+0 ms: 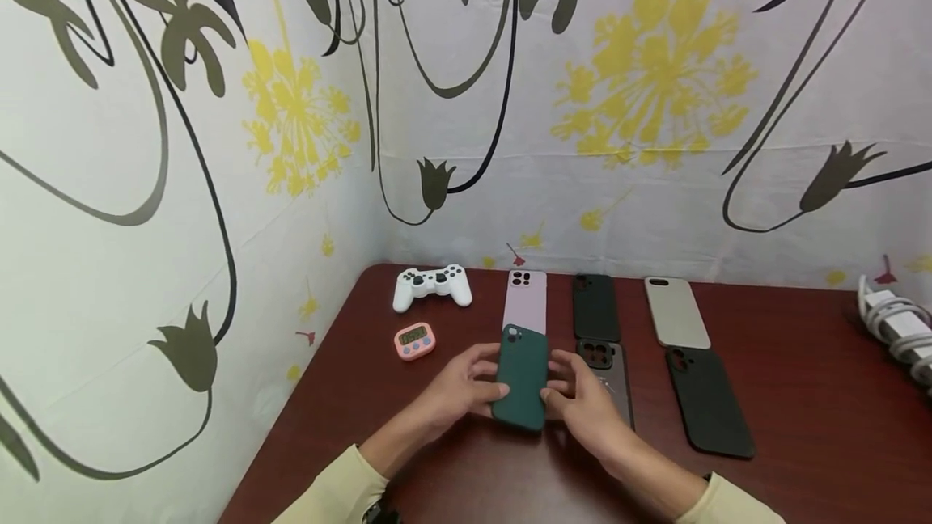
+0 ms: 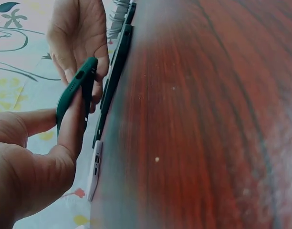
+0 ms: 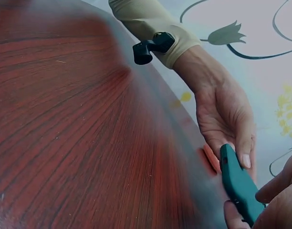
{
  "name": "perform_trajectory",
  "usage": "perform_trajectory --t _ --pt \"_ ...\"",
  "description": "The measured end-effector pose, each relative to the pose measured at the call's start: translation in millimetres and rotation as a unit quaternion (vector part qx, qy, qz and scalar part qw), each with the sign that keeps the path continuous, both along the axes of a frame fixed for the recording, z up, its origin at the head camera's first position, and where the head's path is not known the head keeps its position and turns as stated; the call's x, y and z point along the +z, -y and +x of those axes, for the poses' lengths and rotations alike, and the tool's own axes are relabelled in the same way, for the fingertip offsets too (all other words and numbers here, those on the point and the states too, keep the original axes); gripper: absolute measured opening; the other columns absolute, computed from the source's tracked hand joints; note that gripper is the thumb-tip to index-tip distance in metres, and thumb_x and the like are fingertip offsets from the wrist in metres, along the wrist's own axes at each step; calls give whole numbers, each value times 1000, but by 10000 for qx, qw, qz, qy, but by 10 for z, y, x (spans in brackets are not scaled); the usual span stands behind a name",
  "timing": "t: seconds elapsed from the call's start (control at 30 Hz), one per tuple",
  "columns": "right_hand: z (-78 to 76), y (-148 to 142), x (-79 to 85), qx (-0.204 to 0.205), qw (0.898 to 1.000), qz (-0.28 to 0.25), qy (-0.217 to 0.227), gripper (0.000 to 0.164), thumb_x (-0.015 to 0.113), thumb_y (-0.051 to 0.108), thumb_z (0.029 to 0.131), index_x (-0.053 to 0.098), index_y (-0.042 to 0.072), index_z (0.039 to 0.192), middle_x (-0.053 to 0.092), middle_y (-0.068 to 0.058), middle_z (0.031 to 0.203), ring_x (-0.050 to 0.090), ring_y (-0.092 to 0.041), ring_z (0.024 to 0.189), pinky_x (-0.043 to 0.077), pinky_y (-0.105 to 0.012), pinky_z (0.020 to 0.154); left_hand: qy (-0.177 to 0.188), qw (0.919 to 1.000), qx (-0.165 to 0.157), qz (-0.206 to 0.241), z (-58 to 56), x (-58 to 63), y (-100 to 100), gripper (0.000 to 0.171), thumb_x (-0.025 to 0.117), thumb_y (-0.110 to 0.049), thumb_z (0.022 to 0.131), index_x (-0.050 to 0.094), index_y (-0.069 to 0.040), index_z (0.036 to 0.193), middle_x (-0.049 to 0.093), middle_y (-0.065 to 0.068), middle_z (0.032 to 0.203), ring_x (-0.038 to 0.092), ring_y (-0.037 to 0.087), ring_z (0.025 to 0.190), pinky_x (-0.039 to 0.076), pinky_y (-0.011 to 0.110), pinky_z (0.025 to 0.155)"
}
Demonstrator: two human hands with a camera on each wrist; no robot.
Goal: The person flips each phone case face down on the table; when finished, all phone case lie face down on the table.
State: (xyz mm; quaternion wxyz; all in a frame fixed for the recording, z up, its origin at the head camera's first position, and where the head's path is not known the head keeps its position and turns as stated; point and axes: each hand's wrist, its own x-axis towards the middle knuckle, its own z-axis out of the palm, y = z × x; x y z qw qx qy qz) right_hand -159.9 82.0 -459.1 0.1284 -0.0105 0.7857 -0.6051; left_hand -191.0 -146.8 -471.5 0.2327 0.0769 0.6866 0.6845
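Observation:
A dark green phone case (image 1: 521,382) is held up between both hands, its camera cutout at the far end. My left hand (image 1: 459,385) pinches its left side, thumb on the back and fingers underneath. On the opposite side, my right hand (image 1: 586,403) holds the right edge between thumb and fingers. In the left wrist view the case (image 2: 72,90) is tilted, its bottom edge with port hole and slots facing the camera. The far end overlaps a pale pink phone case (image 1: 526,297) on the table in the head view.
Right of the hands lie a black case (image 1: 595,310), a grey case with a dark camera frame (image 1: 619,382), a beige case (image 1: 677,314) and another black case (image 1: 709,403). A white game controller (image 1: 433,287) and pink timer (image 1: 415,341) sit left; a white cable bundle (image 1: 899,326) lies far right.

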Motion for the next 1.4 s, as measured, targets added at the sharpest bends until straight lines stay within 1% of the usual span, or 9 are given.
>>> perform_trajectory --t 0.13,0.23,0.37,0.47,0.7,0.97,1.2,1.27,1.4 --pt "-36 -20 -10 -117 9999 56 -22 68 66 3 102 33 3 161 45 -25 157 60 -34 128 62 -35 88 -218 9994 -79 -274 -18 -9 -3 67 74 -8 98 45 -10 158 66 17 134 75 21 101 68 37 83" --pt "-46 -25 -12 -62 9999 129 -89 72 70 0 98 34 4 161 47 -26 153 61 -32 122 60 -33 82 -719 9937 -24 -857 -14 -15 -21 69 79 -11 94 48 -10 156 65 16 138 75 20 105 66 35 83" --pt "-50 -17 -25 81 9993 323 -184 77 72 -3 95 34 4 161 49 -25 149 62 -31 120 59 -34 81 -1486 9699 188 -1919 -29 -23 -58 73 85 -13 90 51 -9 154 67 13 137 75 17 103 64 28 79" --pt "-56 -9 -42 132 9973 632 -357 79 74 -2 93 35 4 161 51 -23 146 62 -29 119 58 -35 84 -1789 9519 257 -2475 -62 -15 -91 75 87 -13 88 51 -6 153 69 12 133 75 14 99 63 24 75" --pt "-83 -3 -53 324 9871 1279 -904 87 82 -4 86 36 -2 159 50 -20 136 60 -22 106 56 -29 79 -1985 9280 11 -3154 -152 67 -152 74 89 -13 84 54 1 147 69 12 125 72 16 99 61 25 79" --pt "-98 30 -62 444 9784 1724 -1050 93 84 -3 82 33 -8 160 47 -25 139 62 -18 97 57 -26 71 -2132 9041 -223 -3697 -227 106 -197 71 91 -15 81 58 4 141 67 10 117 66 14 97 58 28 83" --pt "-121 73 -69 586 9714 2089 -959 95 89 3 82 35 -11 159 48 -26 140 64 -14 87 56 -29 70 -2634 8563 -689 -4390 -381 -127 -150 66 85 -23 89 58 5 141 57 3 96 54 18 96 49 31 78" --pt "-130 81 -73 598 9674 2237 -1028 92 89 5 81 40 -11 157 49 -25 139 64 -16 92 56 -31 73 -2683 8516 -699 -4449 -377 -127 -156 62 85 -23 88 59 5 138 56 3 95 54 19 99 48 32 78" --pt "-151 85 -87 615 9615 2437 -1107 86 91 8 81 47 -11 152 50 -25 140 65 -22 104 58 -35 79 -2523 8562 -629 -4463 -250 99 -230 62 87 -16 86 61 5 138 55 5 96 55 21 104 50 31 83"
